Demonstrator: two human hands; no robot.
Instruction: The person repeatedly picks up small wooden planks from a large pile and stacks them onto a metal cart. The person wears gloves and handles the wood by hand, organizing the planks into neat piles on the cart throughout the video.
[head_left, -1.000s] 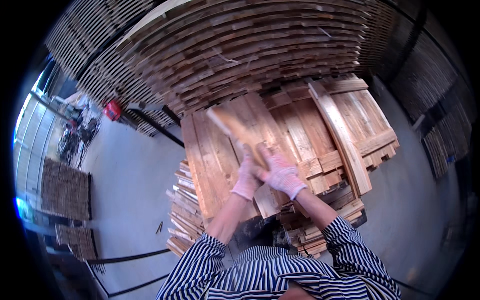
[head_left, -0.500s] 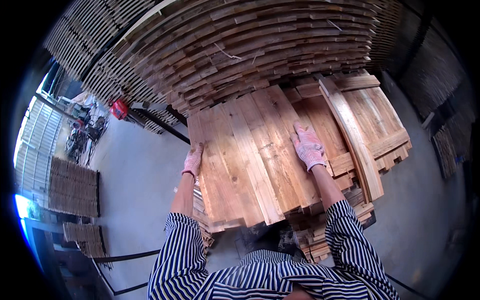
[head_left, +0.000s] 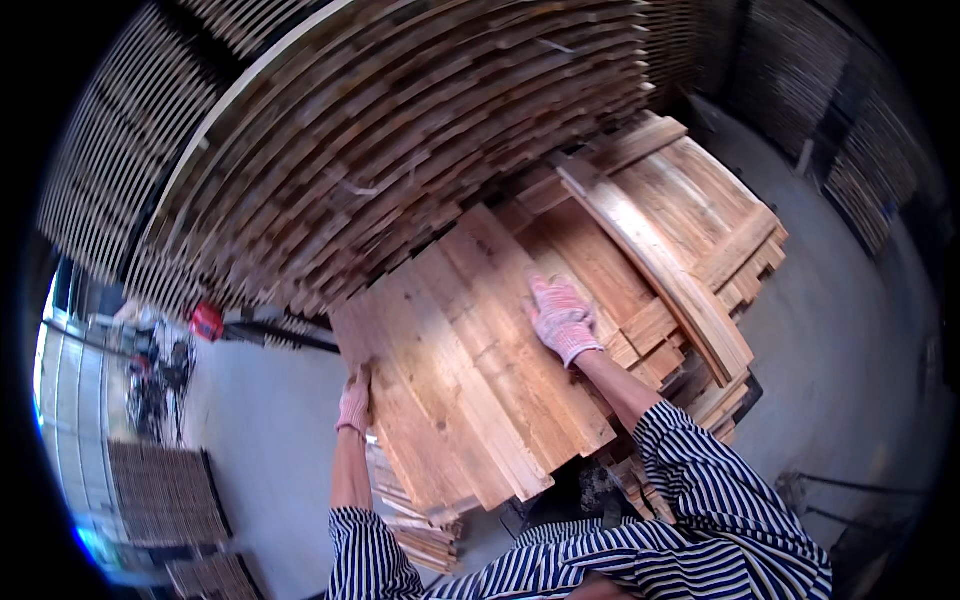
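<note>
Side by side lies a row of pale brown wooden boards point(head_left: 450, 350), one with a small knot. On its left outer edge my left hand point(head_left: 355, 402), in a pink-and-white knit glove, is closed, the fingers partly hidden by the board. My right hand point(head_left: 565, 318), gloved alike, grips the row's right edge, its fingers along the outermost board. Between my two hands the boards sit tightly together, their near ends uneven. The undersides of the boards are hidden.
Beyond the boards rises a tall stack of layered planks point(head_left: 420, 160). To the right stands a pile of boards with crosspieces point(head_left: 690, 210) and a long loose plank point(head_left: 650, 265) across it. A red object point(head_left: 207, 321) and plank stacks point(head_left: 168, 492) are at left.
The view has turned, so the boards and both hands appear shifted left and tilted. Both hands stay at the same two edges of the row.
</note>
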